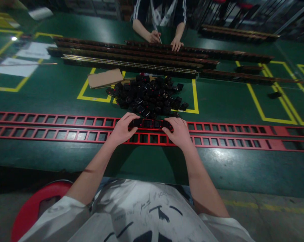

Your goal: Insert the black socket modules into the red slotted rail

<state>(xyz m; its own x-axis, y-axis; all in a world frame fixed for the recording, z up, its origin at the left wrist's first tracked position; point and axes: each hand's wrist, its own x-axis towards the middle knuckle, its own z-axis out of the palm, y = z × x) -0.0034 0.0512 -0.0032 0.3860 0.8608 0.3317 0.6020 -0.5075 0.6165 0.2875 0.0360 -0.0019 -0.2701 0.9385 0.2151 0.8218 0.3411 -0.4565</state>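
Two long red ladder-like strips (pixel 76 135) with rows of square openings lie side by side across the table in front of me. At the farther strip, my left hand (pixel 124 129) is closed around a small black block (pixel 135 123), thumb on the near side and fingers on the far side. To its right, my right hand (pixel 178 131) grips another small black block (pixel 167 125) in the same way. Between the hands, two black square pieces (pixel 152 124) sit in openings of that strip. Fingers partly cover both held blocks.
Just beyond the strips lies a heap of black blocks (pixel 149 95), beside a piece of cardboard (pixel 105 78). Long dark rails (pixel 131 65) lie farther back. Across the table are a co-worker's hands (pixel 176 44). A red stool (pixel 36 208) stands at my left.
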